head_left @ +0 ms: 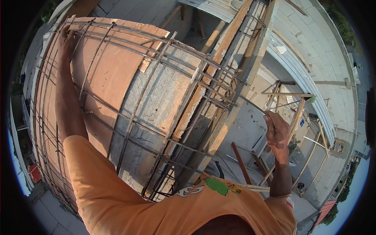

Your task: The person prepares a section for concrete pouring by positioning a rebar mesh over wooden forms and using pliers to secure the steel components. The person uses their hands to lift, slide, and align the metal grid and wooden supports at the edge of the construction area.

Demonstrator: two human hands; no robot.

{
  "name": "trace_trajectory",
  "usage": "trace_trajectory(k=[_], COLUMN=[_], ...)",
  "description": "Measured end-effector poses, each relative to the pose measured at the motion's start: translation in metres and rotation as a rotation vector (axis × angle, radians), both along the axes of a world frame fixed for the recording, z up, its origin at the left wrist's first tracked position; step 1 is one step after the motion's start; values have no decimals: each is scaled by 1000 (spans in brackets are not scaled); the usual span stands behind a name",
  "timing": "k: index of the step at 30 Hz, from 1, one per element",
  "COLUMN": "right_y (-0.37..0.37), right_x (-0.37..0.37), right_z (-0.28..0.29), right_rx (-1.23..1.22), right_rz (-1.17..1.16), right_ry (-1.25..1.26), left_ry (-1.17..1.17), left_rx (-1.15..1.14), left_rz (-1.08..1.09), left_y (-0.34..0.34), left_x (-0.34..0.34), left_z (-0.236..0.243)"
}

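My left arm is stretched far forward to the upper left, where my left hand (67, 37) is closed at the crossing steel rebars (102, 26) near the plywood's far corner. On the right, my right hand (277, 127) pinches the tip of a long thin rebar (254, 103). From there this bar runs left across the narrow beam cage (219, 84) and over the deck. Other rebars (137, 100) cross beneath my arms in a wide grid. Brown plywood (103, 58) lies under the left part of the grid, beside a grey, worn board (156, 92).
A timber-sided beam form (235, 105) runs diagonally beside the deck. Right of it, the space drops to a lower floor with wooden props (297, 121) and a reddish plank (241, 162). Pale block walls (321, 47) and corrugated metal sheets (301, 76) stand beyond.
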State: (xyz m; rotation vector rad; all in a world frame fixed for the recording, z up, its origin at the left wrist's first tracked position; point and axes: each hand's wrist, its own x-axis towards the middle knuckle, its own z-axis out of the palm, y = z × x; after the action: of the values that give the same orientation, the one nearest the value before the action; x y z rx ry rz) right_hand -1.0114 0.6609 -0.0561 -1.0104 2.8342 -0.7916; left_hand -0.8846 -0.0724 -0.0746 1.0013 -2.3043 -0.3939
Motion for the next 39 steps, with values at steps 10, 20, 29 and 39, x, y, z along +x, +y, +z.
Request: trace_trajectory(k=[10, 20, 29, 39], right_y=[-7, -10, -15, -4], right_x=[-16, -30, -29, -29], right_z=[-23, -29, -16, -17], right_rx=[33, 57, 90, 139], right_rz=[48, 92, 60, 155], right_ry=[-46, 8, 34, -97], left_ry=[8, -102, -109, 2], left_rx=[43, -40, -70, 103], left_rz=[-27, -42, 3, 365], left_y=[-17, -46, -39, 53], left_x=[-6, -14, -17, -36], left_z=[-19, -24, -19, 0])
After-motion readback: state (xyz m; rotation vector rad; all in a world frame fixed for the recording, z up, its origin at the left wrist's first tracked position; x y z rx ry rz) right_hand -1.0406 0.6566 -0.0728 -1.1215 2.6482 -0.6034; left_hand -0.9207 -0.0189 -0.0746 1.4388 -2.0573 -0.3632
